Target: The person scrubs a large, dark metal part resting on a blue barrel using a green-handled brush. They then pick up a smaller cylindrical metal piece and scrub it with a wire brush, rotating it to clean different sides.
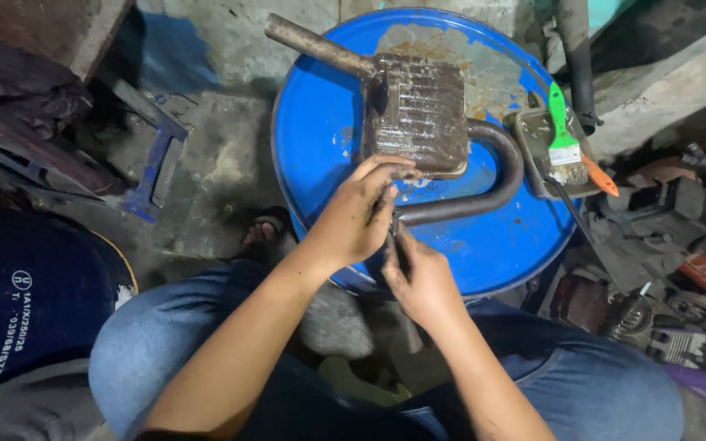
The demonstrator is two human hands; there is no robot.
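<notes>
Left hand (359,216): fingers curled together over the open end of a curved pipe (496,175), at the corner of the rusty metal box (418,114); what the fingertips pinch is hidden beneath the knuckles, so a firm clamp cannot be confirmed.

Right hand (420,278): closed around a thin dark tool (395,237) (kind not legible, mostly covered by the palm), its tip meeting the pipe end just beside the left hand.

Metal box: flat, ribbed, greasy brown, lying on the top of a blue drum (320,122). A straight pipe stub (320,45) leaves its upper left corner; the curved pipe loops out of its right side and returns toward the hands.

Blue drum: round top, paint worn bare near the far edge; near rim hidden behind the hands and forearms.

Small tray (537,151): on the drum's right edge, holding a paintbrush (564,135) with a green handle; an orange handle (600,175) pokes out beside it, the rest concealed.

Jeans (590,384): both knees of the person, cut off at the lower edge.

Sandalled foot (263,237): partly seen on the concrete floor, left of the drum.

Scrap parts (680,310): dark clutter at right, too murky to itemise.
</notes>
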